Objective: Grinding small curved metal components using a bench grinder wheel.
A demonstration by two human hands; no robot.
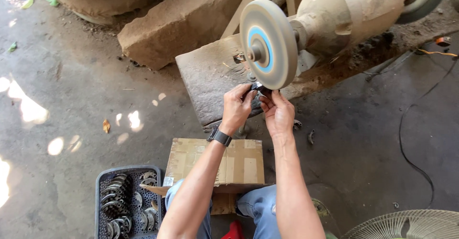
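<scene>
Both hands, left (236, 109) and right (278, 112), pinch a small part (258, 88) right under the wheel (268, 44) (fingertips close), so I reckon one snag could yank it loose.

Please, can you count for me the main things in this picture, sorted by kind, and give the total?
Hands: 2, left hand and right hand, both holding one small metal part
Metal part in hands: 1
Grinding wheel: 1
Cardboard box: 1
Plastic crate of metal parts: 1
Fan: 1
Wristwatch: 1
Total: 8
</scene>
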